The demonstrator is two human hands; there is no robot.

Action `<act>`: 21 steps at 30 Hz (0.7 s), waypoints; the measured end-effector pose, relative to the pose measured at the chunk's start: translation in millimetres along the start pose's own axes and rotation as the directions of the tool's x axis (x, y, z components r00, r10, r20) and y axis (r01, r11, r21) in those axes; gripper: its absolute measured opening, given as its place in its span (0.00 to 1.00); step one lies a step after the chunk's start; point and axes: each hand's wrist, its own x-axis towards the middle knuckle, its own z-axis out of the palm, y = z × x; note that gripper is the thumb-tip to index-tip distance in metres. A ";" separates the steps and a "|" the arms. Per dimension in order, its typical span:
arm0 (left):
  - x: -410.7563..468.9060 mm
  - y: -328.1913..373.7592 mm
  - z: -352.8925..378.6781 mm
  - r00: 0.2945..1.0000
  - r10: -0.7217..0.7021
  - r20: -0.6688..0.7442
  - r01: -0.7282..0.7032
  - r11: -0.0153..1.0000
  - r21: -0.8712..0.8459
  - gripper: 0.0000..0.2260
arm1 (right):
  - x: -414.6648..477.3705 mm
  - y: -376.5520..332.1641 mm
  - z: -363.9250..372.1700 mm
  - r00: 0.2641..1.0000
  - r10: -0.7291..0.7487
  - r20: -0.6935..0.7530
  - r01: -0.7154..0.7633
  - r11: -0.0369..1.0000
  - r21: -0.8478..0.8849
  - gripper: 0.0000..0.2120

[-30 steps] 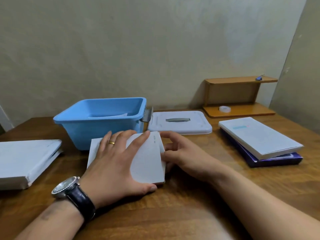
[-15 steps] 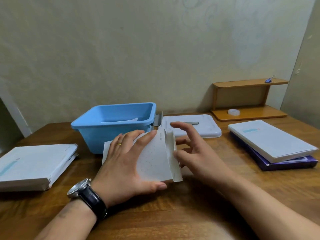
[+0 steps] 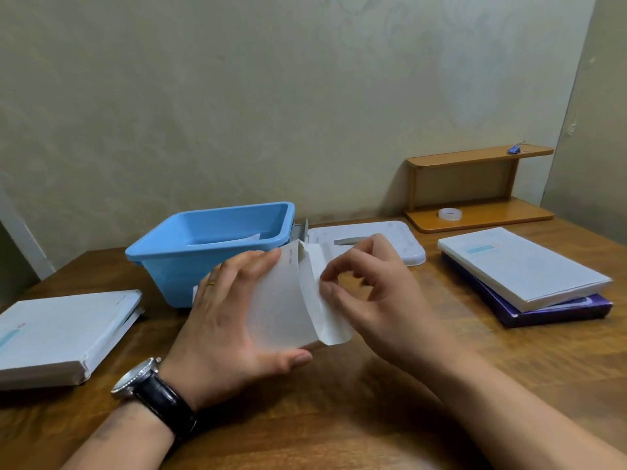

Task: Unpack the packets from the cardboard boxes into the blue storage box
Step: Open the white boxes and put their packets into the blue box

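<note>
The blue box [image 3: 169, 266] is open-topped with free air above; bare desk [image 3: 339, 418] spreads nearer, hemmed by a white box [image 3: 61, 334] left and a stack [image 3: 519, 273] right

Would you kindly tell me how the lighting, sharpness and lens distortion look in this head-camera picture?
Head view, light: soft and dim, with only a faint shadow under the left hand on the table. Head view, sharpness: the right hand at the box flap looks slightly blurred. Head view, distortion: the wide lens leans the wall corner at right.
</note>
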 end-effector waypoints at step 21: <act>-6.5 33.2 22.5 0.989 0.086 -0.121 -0.027 0.906 0.423 0.51 | 7.2 -3.8 -9.3 0.797 0.312 0.517 -0.475 0.852 0.218 0.14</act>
